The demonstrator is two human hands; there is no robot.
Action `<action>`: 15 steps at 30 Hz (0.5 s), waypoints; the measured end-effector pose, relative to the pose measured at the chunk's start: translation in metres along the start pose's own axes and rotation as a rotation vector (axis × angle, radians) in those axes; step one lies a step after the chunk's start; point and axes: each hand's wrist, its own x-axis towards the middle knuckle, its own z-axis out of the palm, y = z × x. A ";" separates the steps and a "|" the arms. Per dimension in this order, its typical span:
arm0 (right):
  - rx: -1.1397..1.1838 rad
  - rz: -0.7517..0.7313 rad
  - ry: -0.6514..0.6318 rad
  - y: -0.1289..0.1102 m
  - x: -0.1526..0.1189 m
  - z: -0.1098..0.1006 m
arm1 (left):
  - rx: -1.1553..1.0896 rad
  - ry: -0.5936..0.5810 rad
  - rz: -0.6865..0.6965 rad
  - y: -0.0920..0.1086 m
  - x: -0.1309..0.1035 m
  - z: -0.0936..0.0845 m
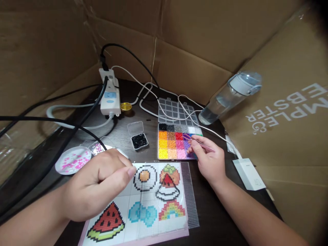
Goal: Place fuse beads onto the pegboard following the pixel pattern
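My right hand [208, 157] pinches pink tweezers [202, 145], their tips over the red and purple compartments of the bead box [164, 158], whose clear lid stands open behind. Over the upper left of the pattern sheet [123, 201] is my left hand [102, 181], its fingers curled and thumb pressed to the index finger; what they hold, if anything, is too small to make out. The sheet shows an egg, a watermelon, a rainbow and other pixel pictures. A clear pegboard [192, 198] lies at its right side, with a beaded watermelon slice [167, 188] near the top right.
A small open case of black beads [139, 141] lies left of the box. A white dish [73, 160] holds pink beads. Behind are a power strip [110, 97], a gold cup [126, 108] and cables. A bottle [225, 99] and white adapter [249, 173] are at right. Cardboard walls surround the table.
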 end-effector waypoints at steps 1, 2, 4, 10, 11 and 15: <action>-0.031 -0.046 0.008 0.001 0.001 0.001 | -0.039 -0.024 -0.015 0.000 0.000 0.000; -0.067 -0.112 0.014 0.002 0.002 0.001 | -0.073 -0.047 -0.032 0.000 0.000 0.000; -0.146 -0.277 0.014 0.004 0.006 0.002 | -0.081 -0.042 -0.041 0.000 0.001 0.000; -0.337 -0.473 -0.013 0.014 0.015 -0.004 | -0.069 -0.049 -0.026 0.001 0.004 0.002; -0.350 -0.456 -0.001 0.015 0.015 -0.005 | -0.065 -0.054 -0.022 0.002 0.005 0.002; -0.370 -0.387 0.033 0.018 0.013 -0.008 | 0.039 -0.030 0.009 0.005 0.006 0.001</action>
